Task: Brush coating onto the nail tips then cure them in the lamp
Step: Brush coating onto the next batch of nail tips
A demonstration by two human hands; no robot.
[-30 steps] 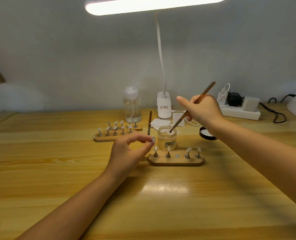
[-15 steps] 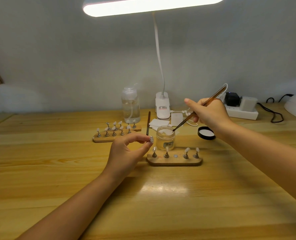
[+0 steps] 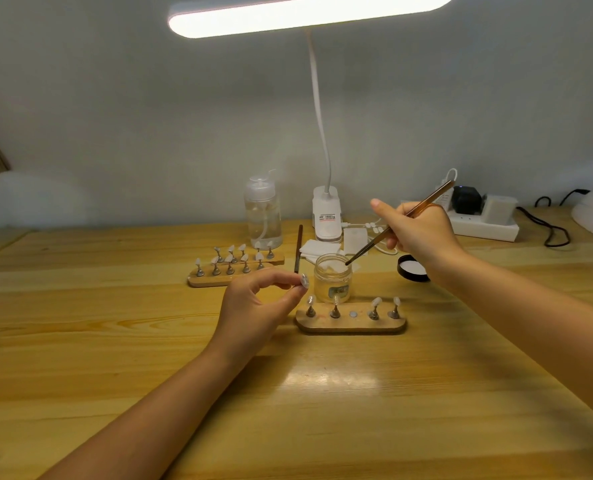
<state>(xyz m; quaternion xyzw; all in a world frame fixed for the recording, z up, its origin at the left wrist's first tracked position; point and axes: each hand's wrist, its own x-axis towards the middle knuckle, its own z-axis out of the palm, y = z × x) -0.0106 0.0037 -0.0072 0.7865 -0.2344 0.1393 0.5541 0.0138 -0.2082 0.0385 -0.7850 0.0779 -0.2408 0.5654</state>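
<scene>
The left hand [image 3: 253, 303] pinches one nail tip [image 3: 303, 280] between thumb and forefinger, just left of the open glass jar [image 3: 333, 278]. The right hand [image 3: 420, 233] grips a thin brush [image 3: 399, 223], and the brush end is at the mouth of the jar. In front of the jar lies a wooden holder [image 3: 350, 323] on the surface [image 3: 115, 341]; it carries four nail tips on small stands, and one place in the middle is free. Behind and left of the jar is a second holder [image 3: 232, 268] with more tips. The jar has a small label and the white lamp clip [image 3: 327, 216] behind it has red writing, but both are too small to read. The black lid [image 3: 413, 267] lies right of the jar.
</scene>
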